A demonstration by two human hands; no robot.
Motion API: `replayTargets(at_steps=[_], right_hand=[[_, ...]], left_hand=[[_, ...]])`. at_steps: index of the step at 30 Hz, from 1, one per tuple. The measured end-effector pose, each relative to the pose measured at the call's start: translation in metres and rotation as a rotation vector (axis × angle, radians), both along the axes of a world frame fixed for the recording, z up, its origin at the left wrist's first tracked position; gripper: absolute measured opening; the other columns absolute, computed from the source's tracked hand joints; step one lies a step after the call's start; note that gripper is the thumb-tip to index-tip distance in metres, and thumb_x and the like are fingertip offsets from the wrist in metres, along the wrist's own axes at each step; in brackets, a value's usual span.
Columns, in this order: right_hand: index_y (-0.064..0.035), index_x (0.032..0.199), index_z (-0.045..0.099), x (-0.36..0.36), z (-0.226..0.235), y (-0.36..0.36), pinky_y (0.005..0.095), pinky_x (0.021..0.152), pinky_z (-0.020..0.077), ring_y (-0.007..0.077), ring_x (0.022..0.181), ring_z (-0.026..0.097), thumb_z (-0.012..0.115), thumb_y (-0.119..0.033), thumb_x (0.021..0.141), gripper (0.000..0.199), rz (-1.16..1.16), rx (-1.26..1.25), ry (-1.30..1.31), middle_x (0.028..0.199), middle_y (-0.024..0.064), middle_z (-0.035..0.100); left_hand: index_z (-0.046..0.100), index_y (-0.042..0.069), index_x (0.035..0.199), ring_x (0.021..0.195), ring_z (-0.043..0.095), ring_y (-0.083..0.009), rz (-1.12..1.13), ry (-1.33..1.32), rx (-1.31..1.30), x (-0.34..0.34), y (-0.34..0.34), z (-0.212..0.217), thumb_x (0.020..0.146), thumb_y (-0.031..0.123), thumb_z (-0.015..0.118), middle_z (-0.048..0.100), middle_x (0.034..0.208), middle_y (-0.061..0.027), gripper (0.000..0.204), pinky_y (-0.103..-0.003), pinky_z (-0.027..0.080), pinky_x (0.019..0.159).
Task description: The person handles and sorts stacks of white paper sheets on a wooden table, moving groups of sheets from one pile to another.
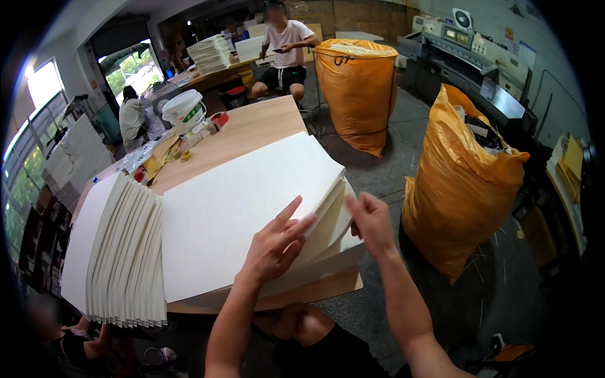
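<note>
Left hand (pixel 275 242): fingers spread, flat on paper stack (pixel 239 201).
Right hand (pixel 372 222): at 3 o'clock, pinching the stack's edge sheets.

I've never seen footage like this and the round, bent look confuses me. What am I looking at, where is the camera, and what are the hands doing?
This is one picture from a wide fisheye camera worn on a person's head, looking down, so straight edges bend near the rim. The two bare forearms coming from the bottom belong to the wearer. The left hand rests on a stack of large white sheets, fingers at its right edge. The right hand touches that edge where the upper sheets are lifted apart. The stack lies on a wooden table. To its left is a fanned pile of sheets; further back stands a white bucket. On the floor to the right are two full orange sacks. Other people sit in the background.
</note>
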State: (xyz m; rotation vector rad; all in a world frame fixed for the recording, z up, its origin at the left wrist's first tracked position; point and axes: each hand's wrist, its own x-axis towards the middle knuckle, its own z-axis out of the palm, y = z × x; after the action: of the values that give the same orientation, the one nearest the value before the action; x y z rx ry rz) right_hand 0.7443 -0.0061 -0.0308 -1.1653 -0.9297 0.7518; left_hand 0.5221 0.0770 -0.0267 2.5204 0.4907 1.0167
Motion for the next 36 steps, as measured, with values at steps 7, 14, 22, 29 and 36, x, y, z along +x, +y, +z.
replayTargets(at_steps=[7,14,22,29,36], right_hand=[[-0.0087,0.071,0.050,-0.002,0.013,0.003,0.0295,0.051,0.0451,0.0177,0.055,0.062,0.060,-0.017,0.101,0.033,0.157,0.053,0.497,0.061,0.0028,0.054],[-0.0058,0.073,0.049,-0.006,-0.004,-0.018,0.0301,0.053,0.0456,0.0189,0.061,0.060,0.060,-0.018,0.099,0.031,-0.374,0.237,-0.186,0.068,0.0060,0.056],[-0.0121,0.119,0.071,-0.020,-0.040,-0.044,0.0525,0.115,0.0231,0.0338,0.126,0.050,0.065,-0.036,0.084,0.043,0.016,0.078,-1.080,0.109,0.0195,0.067],[-0.0090,0.108,0.073,-0.018,-0.040,-0.039,0.0495,0.108,0.0329,0.0336,0.115,0.059,0.064,-0.033,0.086,0.034,0.110,-0.026,-1.025,0.110,0.0194,0.068],[-0.0016,0.088,0.063,0.012,-0.040,-0.062,0.0427,0.073,0.0511,0.0334,0.085,0.066,0.065,-0.028,0.095,0.028,-0.402,-0.114,-0.778,0.089,0.0167,0.068]], left_hand=[[0.073,0.020,0.118,0.106,0.072,-0.0319,0.000,0.073,0.093,-0.001,-0.007,0.008,0.077,0.007,0.082,0.057,0.143,-0.0147,0.044,-0.040,0.061,0.086],[0.074,0.021,0.116,0.107,0.071,-0.0294,-0.038,0.033,-0.013,-0.003,0.001,-0.001,0.069,0.011,0.090,0.057,0.142,-0.0101,0.052,-0.040,0.061,0.089],[0.059,0.038,0.137,0.125,0.060,-0.0311,-0.036,0.203,0.264,0.002,-0.005,0.000,0.079,0.026,0.083,0.049,0.152,-0.0095,0.063,-0.040,0.060,0.091],[0.063,0.021,0.133,0.116,0.064,-0.0302,0.005,0.276,0.291,0.007,-0.001,-0.003,0.080,0.028,0.080,0.060,0.137,-0.0079,0.056,-0.039,0.059,0.087],[0.063,0.013,0.130,0.105,0.066,-0.0266,-0.006,0.230,0.397,0.009,0.007,-0.011,0.083,0.031,0.078,0.068,0.121,-0.0054,0.052,-0.037,0.059,0.083]])
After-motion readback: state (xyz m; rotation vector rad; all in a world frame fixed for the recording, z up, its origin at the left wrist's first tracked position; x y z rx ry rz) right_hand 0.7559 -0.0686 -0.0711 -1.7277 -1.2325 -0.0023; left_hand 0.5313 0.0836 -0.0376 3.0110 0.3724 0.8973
